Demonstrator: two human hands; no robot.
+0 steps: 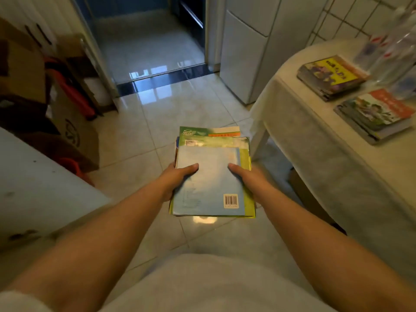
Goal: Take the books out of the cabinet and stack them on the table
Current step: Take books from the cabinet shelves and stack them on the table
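While both hands carry a bundle of books (pixel 211 176) out over the tiled floor (pixel 157 113), the worktop (pixel 315 122) lies to the person's right and a little ahead. The left hand (pixel 177 179) clamps the bundle's left edge, thumb flat on the pale blue top cover and fingers hidden underneath; the right hand (pixel 247 181) does the same on the right edge. So each grip is closed on the bundle, which hangs level between them, its long axis running away from the body.

Two stacks already sit on the worktop: a yellow-covered stack (pixel 331 77) farther back and an orange-covered stack (pixel 376 115) nearer, with clear bottles (pixel 391 48) just behind them. The right hand is the nearer one to that surface, so I judge the coming move is a swing rightward and forward. The books in the bundle are unevenly aligned, so they may slip when set down.
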